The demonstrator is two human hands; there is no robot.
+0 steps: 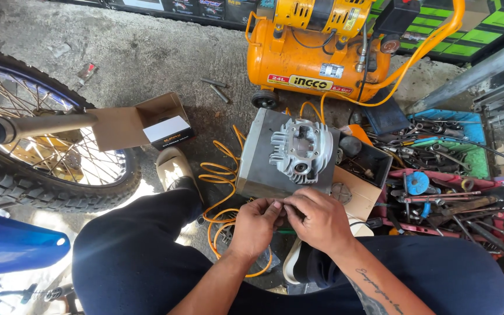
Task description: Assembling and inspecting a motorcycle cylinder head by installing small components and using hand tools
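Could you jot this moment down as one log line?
left hand and right hand: pinching small part together, too small to identify | cylinder head: on grey block | compressor: behind

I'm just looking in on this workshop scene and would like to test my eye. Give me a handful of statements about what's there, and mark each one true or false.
1. Both hands, the left hand and the right hand, meet over something small between the fingertips. True; what it is cannot be made out.
2. The finned metal engine part lies on the ground. False: it rests on a grey block.
3. The air compressor is blue. False: it is orange and yellow.
4. A spoked motorcycle wheel stands at the left. True.
5. The cardboard box near the wheel is shut. False: its flaps are open.
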